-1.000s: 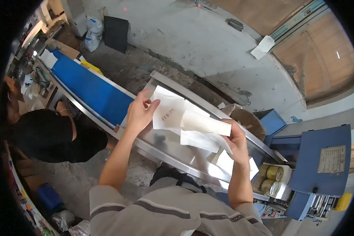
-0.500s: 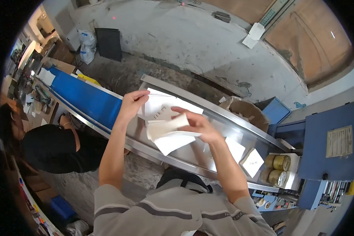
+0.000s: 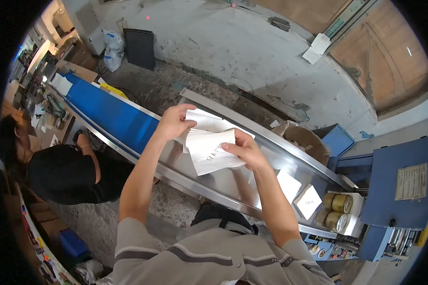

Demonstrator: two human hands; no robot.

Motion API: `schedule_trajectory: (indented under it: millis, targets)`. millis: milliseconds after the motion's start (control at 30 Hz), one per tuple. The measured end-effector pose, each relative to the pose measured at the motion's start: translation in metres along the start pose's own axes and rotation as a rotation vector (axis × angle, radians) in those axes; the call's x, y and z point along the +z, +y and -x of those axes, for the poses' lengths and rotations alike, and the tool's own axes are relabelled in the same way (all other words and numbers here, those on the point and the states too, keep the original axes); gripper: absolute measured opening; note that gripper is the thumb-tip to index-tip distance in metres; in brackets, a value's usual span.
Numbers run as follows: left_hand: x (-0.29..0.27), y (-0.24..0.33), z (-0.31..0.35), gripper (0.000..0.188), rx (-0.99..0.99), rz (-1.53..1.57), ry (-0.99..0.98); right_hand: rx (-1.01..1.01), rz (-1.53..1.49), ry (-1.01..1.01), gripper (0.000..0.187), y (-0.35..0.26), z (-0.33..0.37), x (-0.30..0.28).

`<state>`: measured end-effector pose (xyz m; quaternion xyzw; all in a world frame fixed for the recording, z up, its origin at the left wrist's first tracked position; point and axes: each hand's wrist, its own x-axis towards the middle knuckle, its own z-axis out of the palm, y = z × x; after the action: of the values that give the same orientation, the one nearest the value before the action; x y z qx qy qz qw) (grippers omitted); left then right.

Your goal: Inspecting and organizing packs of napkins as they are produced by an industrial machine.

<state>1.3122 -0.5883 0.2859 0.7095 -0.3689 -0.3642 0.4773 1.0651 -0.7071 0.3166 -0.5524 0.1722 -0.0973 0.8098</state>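
Observation:
My right hand (image 3: pixel 247 149) is closed on a small stack of thin white printed pieces (image 3: pixel 211 154), thumb across the front. Dark lettering faces up on the top one; whether they are paper or cloth I cannot tell. My left hand (image 3: pixel 178 122) pinches the upper left edge of other white pieces (image 3: pixel 207 119) lying behind, its thumb close to the held stack. Below both hands runs a shiny metal tray (image 3: pixel 178 166). Further right on it lie a white sheet (image 3: pixel 288 184) and a white stack with dark print (image 3: pixel 307 202).
A blue conveyor belt (image 3: pixel 111 114) joins the tray at the left. Rolls of yellowish tape (image 3: pixel 337 211) sit by a blue machine (image 3: pixel 397 183) at the right. A cardboard box (image 3: pixel 302 140) stands beyond the tray. A person in black (image 3: pixel 64 175) is at the left.
My right hand has turned the stack so that its print faces up and brought it closer to my left hand. My left hand stays at the edge of the pieces behind.

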Motion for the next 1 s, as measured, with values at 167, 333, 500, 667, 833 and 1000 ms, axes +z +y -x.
schedule_trajectory:
  millis: [167,333,500,667,833,1000]
  targets:
    - [-0.007,-0.001,-0.018,0.022,0.051,-0.209,0.085,-0.019,-0.032,-0.022,0.02,-0.003,0.02,-0.011]
    - [-0.007,-0.007,-0.033,0.02,0.137,-0.341,0.138,-0.024,0.081,-0.015,0.02,0.002,0.026,-0.013]
    - [-0.005,-0.007,-0.037,0.026,0.324,-0.473,0.167,-0.02,0.081,0.005,0.02,-0.006,0.025,-0.008]
    - [0.01,-0.017,-0.029,0.048,0.399,-0.505,0.378,-0.041,0.037,0.014,0.021,0.002,0.017,-0.009]
    - [0.015,-0.006,-0.025,0.033,0.319,-0.414,0.237,-0.036,0.047,0.023,0.021,0.003,0.015,-0.008]
    - [0.014,0.005,-0.028,0.022,0.419,-0.531,0.221,-0.04,0.07,0.027,0.021,0.003,0.015,-0.008]
